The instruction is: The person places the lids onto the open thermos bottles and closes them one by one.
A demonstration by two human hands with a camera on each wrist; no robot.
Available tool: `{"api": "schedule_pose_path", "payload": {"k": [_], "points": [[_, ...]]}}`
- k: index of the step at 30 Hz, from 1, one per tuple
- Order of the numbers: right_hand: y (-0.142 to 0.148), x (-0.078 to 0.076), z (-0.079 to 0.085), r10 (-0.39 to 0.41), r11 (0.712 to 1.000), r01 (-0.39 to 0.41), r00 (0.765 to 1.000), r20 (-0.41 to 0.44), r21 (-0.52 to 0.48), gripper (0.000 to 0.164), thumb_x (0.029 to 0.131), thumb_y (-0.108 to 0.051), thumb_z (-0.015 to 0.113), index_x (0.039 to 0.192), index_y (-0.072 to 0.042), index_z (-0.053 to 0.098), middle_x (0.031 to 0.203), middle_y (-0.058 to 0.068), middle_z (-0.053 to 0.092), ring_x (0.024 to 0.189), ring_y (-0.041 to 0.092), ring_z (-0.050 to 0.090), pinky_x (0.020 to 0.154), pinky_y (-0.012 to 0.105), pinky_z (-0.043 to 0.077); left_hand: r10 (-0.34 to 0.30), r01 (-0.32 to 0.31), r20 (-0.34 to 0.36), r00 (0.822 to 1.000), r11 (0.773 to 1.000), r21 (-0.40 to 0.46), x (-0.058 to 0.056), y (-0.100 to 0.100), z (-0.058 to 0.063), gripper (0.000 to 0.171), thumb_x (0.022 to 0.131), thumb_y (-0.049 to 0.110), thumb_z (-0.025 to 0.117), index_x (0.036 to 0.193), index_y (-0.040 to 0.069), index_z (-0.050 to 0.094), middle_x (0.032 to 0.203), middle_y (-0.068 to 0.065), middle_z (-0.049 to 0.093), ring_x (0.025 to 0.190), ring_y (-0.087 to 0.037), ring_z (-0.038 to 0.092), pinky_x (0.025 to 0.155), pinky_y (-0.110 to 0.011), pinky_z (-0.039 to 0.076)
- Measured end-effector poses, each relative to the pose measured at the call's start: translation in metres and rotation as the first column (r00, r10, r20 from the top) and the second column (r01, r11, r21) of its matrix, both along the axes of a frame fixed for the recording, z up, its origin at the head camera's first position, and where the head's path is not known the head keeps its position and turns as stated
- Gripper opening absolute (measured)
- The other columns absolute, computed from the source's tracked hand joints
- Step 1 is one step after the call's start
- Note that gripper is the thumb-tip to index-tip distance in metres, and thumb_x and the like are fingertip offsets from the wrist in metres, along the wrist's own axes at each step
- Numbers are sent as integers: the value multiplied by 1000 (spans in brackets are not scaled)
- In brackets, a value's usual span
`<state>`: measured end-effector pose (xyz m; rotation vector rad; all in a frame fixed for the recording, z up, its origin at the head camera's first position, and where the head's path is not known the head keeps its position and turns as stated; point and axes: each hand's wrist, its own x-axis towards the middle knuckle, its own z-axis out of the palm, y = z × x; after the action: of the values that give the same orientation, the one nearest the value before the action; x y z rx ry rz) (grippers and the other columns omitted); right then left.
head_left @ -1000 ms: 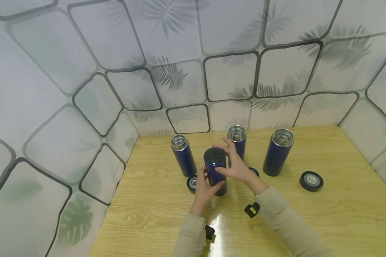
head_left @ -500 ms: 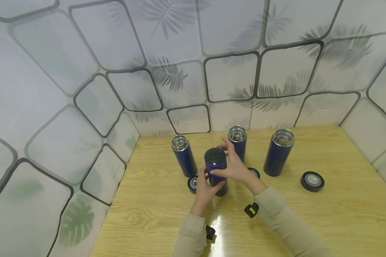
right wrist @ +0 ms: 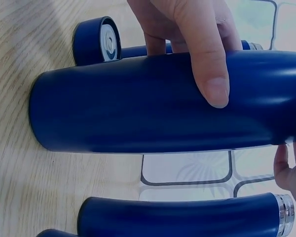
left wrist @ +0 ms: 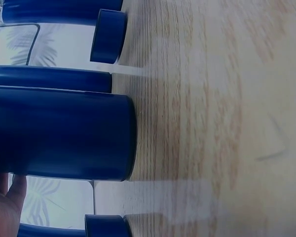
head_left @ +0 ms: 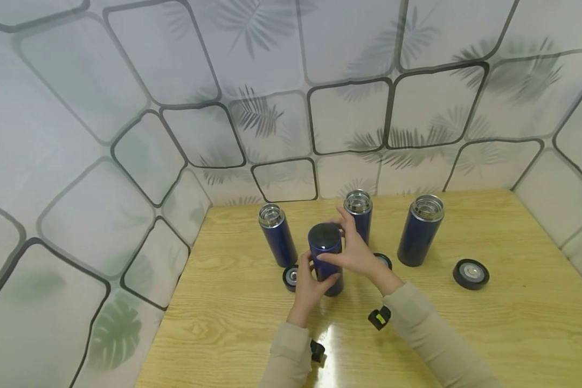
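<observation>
A dark blue thermos flask [head_left: 326, 272] with a black-topped lid [head_left: 324, 237] stands upright on the table in the head view. My left hand [head_left: 308, 288] grips its body from the left, thumb across the front. Higher up, on the right side, my right hand [head_left: 351, 249] holds the flask around the lid end, thumb in front and fingers behind. In the right wrist view the left thumb [right wrist: 216, 84] lies along the blue body, while fingertips of the right hand [right wrist: 292, 170] show at the frame's edge. The left wrist view shows the flask's lower body [left wrist: 64, 133] and base.
Three lidless blue flasks stand behind: one left [head_left: 278, 237], one middle [head_left: 361, 215], one right [head_left: 419, 231]. Loose lids lie on the wooden table [head_left: 213, 318]: one left [head_left: 289, 277], one partly behind the right wrist [head_left: 383, 261], one far right [head_left: 471, 274]. A patterned wall [head_left: 281, 129] rises behind.
The right thumb has shifted slightly left across the flask's front, and the right fingers have moved a little near its top. The left hand keeps its grip; the flask stays in place.
</observation>
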<state>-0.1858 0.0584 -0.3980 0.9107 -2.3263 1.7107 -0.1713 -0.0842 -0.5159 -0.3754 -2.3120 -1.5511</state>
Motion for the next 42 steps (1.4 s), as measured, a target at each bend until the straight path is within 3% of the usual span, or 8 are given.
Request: {"api": "schedule_pose_path", "payload": {"k": [5, 13, 14, 22, 28, 37, 42], "points": [[-1, 0, 0, -17, 1000, 16, 999, 27, 24, 104, 64, 2, 76, 136, 1, 1, 121, 25, 35, 108, 37, 36, 90, 56, 28, -7, 7, -9, 1000, 1000, 6, 0, 0, -1, 66, 71, 22, 74, 124, 6, 37, 118, -7, 44, 108, -21, 44, 83, -38, 43], [3, -2, -4, 73, 997, -73, 992, -107, 7, 95, 67, 8, 69, 132, 9, 0, 125, 33, 36, 113, 45, 37, 94, 60, 21, 0, 0, -35, 999, 1000, -4, 1, 1, 3, 66, 70, 16, 75, 123, 3, 38, 117, -12, 46, 105, -25, 46, 81, -40, 44], [3, -2, -4, 74, 997, -75, 992, -98, -1, 95, 67, 8, 69, 133, 8, 0, 124, 33, 37, 112, 44, 38, 94, 60, 21, 1, -1, -32, 999, 1000, -7, -1, 1, -2, 67, 70, 19, 75, 124, 5, 37, 117, -10, 45, 106, -24, 45, 81, -39, 44], [1, -1, -6, 25, 999, -24, 1000, 8, -33, 102, 66, 6, 73, 136, 2, -1, 121, 30, 40, 108, 41, 42, 91, 56, 29, -7, 7, -29, 1000, 1000, 6, -1, -1, -3, 66, 72, 22, 74, 124, 5, 38, 117, -9, 45, 106, -23, 45, 81, -39, 44], [-2, 0, -7, -10, 999, 13, 996, 83, -35, 104, 65, 4, 74, 138, -2, 1, 121, 27, 35, 110, 40, 38, 93, 58, 25, 3, -3, -39, 999, 1000, -1, 0, 0, -2, 66, 71, 20, 75, 123, 5, 38, 117, -10, 45, 106, -24, 45, 81, -39, 44], [2, -1, -6, 67, 997, -70, 995, -77, -39, 92, 69, 10, 65, 134, 6, 0, 126, 32, 36, 112, 43, 38, 93, 59, 23, -10, 10, 0, 1000, 1000, 14, 0, 0, -2, 66, 72, 22, 74, 124, 6, 37, 118, -7, 45, 106, -21, 45, 82, -39, 43], [2, -1, -5, 48, 997, -50, 998, -43, -53, 94, 69, 10, 68, 135, 6, 1, 122, 31, 41, 106, 42, 44, 91, 55, 29, -1, 1, 8, 1000, 1000, 9, 1, 0, -1, 67, 72, 22, 74, 125, 6, 37, 118, -7, 44, 106, -21, 44, 83, -38, 43]]}}
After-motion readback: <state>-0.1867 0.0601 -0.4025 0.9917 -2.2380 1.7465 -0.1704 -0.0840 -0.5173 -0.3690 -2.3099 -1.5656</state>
